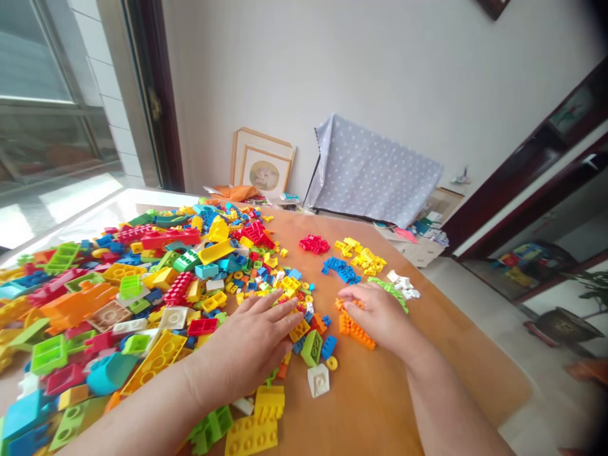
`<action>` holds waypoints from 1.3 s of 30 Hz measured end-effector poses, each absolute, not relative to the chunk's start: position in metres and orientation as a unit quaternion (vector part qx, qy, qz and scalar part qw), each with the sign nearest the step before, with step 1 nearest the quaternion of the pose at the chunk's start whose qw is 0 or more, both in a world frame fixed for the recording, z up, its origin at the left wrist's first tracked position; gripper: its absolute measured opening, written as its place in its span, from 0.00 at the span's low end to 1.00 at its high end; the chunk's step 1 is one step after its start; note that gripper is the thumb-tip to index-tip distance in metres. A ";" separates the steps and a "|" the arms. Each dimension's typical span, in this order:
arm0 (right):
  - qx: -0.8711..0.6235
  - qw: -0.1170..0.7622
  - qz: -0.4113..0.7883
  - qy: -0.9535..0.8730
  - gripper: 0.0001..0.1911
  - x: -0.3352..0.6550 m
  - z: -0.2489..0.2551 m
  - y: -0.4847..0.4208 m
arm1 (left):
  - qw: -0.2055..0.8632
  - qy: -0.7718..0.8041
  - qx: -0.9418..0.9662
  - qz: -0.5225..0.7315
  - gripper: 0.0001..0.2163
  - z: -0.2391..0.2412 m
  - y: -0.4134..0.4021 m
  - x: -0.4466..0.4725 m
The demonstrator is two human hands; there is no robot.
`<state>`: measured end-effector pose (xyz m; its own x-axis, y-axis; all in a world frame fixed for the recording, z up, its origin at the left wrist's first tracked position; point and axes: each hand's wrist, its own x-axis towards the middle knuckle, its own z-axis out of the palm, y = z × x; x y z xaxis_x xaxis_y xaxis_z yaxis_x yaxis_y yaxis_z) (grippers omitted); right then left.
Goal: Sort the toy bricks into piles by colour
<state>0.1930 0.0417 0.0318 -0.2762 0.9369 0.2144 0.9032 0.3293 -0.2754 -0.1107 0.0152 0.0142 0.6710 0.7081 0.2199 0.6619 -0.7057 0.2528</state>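
Note:
My left hand [247, 345] lies flat with fingers stretched out over the right edge of a big heap of mixed plastic bricks [142, 285]. My right hand [375, 313] rests on the wooden table [380, 392], fingers curled down onto a small pile of orange bricks [354, 329]; what the fingertips pinch is hidden. Beyond it lie sorted small piles: red bricks [314, 244], yellow bricks [363, 256], blue bricks [341, 269], green bricks [392, 291] and white bricks [403, 285].
A white brick [318, 380] and a large yellow plate [253, 430] lie near the front. Framed pictures [261, 164] and a dotted grey cloth [370, 171] lean on the back wall. The window [47, 114] is at left, dark shelving [536, 209] at right.

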 end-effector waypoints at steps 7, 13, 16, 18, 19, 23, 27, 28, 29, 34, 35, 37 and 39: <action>-0.520 0.036 0.001 -0.853 0.14 0.168 0.028 0.033 | 0.069 0.395 0.903 0.152 0.16 0.016 0.017 -0.110; -0.501 0.011 0.005 -0.865 0.06 0.169 0.025 0.048 | 0.079 0.393 0.899 0.175 0.12 0.021 0.017 -0.110; -0.532 0.038 -0.013 -0.846 0.06 0.178 0.027 0.069 | 0.094 0.395 0.896 0.178 0.11 0.018 0.018 -0.110; -0.567 0.049 -0.025 -0.822 0.07 0.185 0.027 0.091 | 0.104 0.395 0.895 0.179 0.10 0.017 0.019 -0.111; -0.584 0.048 -0.029 -0.810 0.08 0.189 0.027 0.103 | 0.106 0.394 0.895 0.179 0.10 0.017 0.020 -0.111; -0.632 0.037 -0.039 -0.773 0.10 0.199 0.027 0.139 | 0.097 0.395 0.898 0.167 0.09 0.016 0.020 -0.110; -0.639 0.096 -0.047 -0.762 0.13 0.207 0.031 0.144 | 0.084 0.413 0.895 0.147 0.09 0.014 0.020 -0.110; -0.632 0.119 -0.040 -0.765 0.13 0.209 0.033 0.141 | 0.082 0.419 0.893 0.144 0.10 0.013 0.020 -0.110; -0.623 0.142 -0.031 -0.769 0.14 0.213 0.035 0.136 | 0.081 0.426 0.890 0.142 0.10 0.012 0.020 -0.110; -0.583 0.240 0.041 -0.775 0.18 0.227 0.035 0.102 | 0.096 0.449 0.880 0.123 0.05 0.007 0.022 -0.111; -0.582 0.255 0.054 -0.770 0.18 0.228 0.034 0.094 | 0.096 0.452 0.878 0.125 0.05 0.005 0.023 -0.111; -0.581 0.274 0.078 -0.762 0.18 0.225 0.032 0.079 | 0.088 0.460 0.873 0.137 0.08 0.002 0.024 -0.113; -0.577 0.277 0.099 -0.762 0.18 0.219 0.031 0.067 | 0.078 0.469 0.867 0.150 0.15 0.001 0.024 -0.115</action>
<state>0.2185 0.0667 0.0307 -0.1821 0.9340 0.3074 0.8241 0.3155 -0.4704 -0.1148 0.0243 0.0012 0.5159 0.8360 0.1868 0.7896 -0.5487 0.2746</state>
